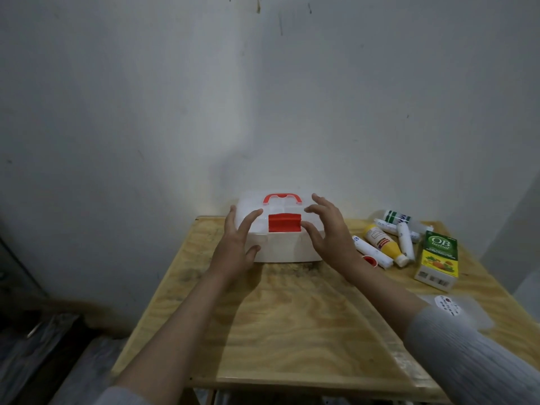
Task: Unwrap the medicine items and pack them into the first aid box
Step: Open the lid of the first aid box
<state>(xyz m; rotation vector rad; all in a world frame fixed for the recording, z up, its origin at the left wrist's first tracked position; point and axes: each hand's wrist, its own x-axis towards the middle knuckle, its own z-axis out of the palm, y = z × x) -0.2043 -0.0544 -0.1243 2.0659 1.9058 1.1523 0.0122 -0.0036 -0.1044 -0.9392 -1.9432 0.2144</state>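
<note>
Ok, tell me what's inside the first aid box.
Cannot tell: the first aid box has its lid down and its red latch in place. The frosted lid shows only faint divider lines. The medicine items lie outside, to its right.

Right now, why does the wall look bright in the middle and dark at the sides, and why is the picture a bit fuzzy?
Head view: light falls on the middle of the wall and fades toward the dim corners; the wide lens bows the table edges; the left hand and right hand look soft, as does the small print on the green box; the first aid box lid looks washed out.
</note>
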